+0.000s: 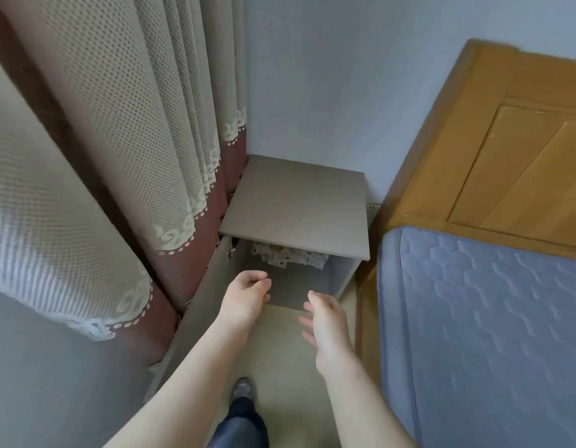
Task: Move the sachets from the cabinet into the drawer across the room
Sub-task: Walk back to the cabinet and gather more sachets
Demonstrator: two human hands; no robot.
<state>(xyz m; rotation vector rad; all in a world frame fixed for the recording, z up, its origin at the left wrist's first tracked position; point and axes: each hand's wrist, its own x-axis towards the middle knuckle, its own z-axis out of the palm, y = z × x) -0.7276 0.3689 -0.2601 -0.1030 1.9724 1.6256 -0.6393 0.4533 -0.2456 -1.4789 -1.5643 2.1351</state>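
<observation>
Worn on the head; a single wide-angle view. Looked forward and steeply down from standing height toward the far corner of the room. Faced the low cabinet, near enough to take in both forearms from the near edge, with the left hand and right hand close before its open front. Took in curtains at left, bed at right, a shoe at near bottom. Bowed straight lines toward the frame edges.

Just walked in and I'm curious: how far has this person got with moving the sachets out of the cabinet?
Early stage. Done: the cabinet door stands open. In hand: nothing; the left hand and right hand reach toward the opening, both empty. Left: the pile of sachets lies inside the cabinet, not yet picked up or carried to the drawer, which is out of view.
</observation>
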